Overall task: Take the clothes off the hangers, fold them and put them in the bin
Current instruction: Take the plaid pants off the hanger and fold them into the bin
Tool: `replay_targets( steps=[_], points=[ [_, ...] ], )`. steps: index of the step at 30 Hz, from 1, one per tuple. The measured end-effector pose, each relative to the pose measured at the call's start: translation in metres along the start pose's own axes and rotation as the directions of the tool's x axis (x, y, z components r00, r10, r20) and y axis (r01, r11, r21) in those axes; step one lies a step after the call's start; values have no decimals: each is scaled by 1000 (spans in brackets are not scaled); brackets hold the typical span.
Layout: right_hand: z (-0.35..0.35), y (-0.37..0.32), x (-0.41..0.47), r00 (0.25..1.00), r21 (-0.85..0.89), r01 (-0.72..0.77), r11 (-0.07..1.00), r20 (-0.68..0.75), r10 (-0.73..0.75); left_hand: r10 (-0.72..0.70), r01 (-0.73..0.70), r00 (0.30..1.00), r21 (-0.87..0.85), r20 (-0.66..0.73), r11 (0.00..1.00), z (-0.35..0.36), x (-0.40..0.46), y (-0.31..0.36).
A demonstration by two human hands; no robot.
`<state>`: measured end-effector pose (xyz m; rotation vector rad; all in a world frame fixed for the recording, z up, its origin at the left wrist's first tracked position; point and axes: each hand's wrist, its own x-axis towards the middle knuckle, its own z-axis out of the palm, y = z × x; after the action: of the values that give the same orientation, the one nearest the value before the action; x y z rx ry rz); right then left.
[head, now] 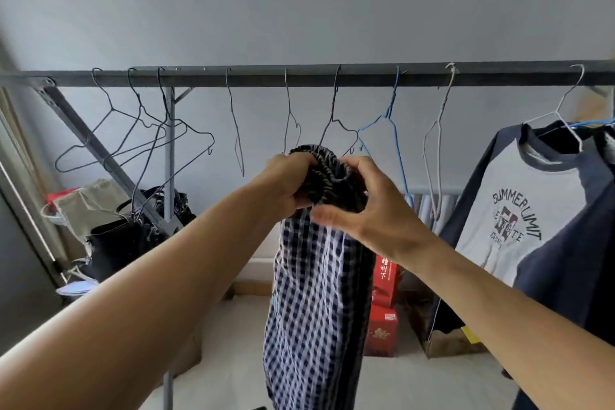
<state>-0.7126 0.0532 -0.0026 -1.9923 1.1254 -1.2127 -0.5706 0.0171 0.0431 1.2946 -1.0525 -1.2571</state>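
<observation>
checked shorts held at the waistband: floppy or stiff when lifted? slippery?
Probably floppy: the checked shorts hang straight down in loose folds below the left hand and right hand. Likely light, since the bunched waistband alone carries them. Probably not slippery: the fabric looks crinkled and the elastic is gathered.

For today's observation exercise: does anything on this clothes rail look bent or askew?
Yes. Several bare wire hangers at the rail's left end hang tangled and tilted, and the pale hanger looks bent out of shape.
</observation>
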Motion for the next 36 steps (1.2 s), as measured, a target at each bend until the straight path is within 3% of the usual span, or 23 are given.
replay_targets(
  steps=[2, 3, 6, 9, 13, 15, 19, 22, 27, 29, 33, 36],
  points=[
    [5, 1, 4, 997, -130, 48, 990, -54, -55, -6, 10, 999, -98, 40, 995, -3, -4, 2],
    [6, -1, 7, 992, -105, 55, 993, -110, -67, 1, 7, 998, -115, 67, 993, -6, -7, 4],
    [-5, -6, 21, 979, 98, 6, 995, -202, 14, 135, -152, 981, 119, 137, 981, -24, -5, 1],
    [-23, -12, 32, 984, 331, -62, 942, -140, 114, 308, -401, 897, 288, 319, 870, -45, 2, -15],
    [-39, -26, 41, 988, 562, -94, 822, -46, 144, 285, -431, 812, 192, 509, 882, -59, 15, -38],
    [-45, -30, 45, 983, 625, -138, 769, -5, 181, 269, -413, 802, 170, 534, 895, -57, 10, -40],
    [-51, -28, 48, 973, 653, -211, 727, 67, 222, 266, -314, 839, 22, 475, 949, -56, -2, -30],
    [-45, -12, 40, 966, 599, -247, 762, 217, 143, 219, -186, 895, -122, 389, 975, -63, -10, -19],
    [-12, 18, 15, 861, 563, -383, 733, 505, 63, 161, -103, 961, -253, 222, 962, -81, -20, -10],
    [3, 17, 8, 808, 551, -477, 685, 582, 95, 142, -101, 979, -257, 148, 961, -92, -24, -12],
    [34, 9, 10, 805, 500, -475, 724, 579, 129, 57, -34, 995, -250, 87, 968, -125, -31, -18],
    [52, -6, 19, 815, 571, -511, 642, 560, 151, 94, -76, 995, -347, 35, 935, -157, -36, -27]
  ],
)
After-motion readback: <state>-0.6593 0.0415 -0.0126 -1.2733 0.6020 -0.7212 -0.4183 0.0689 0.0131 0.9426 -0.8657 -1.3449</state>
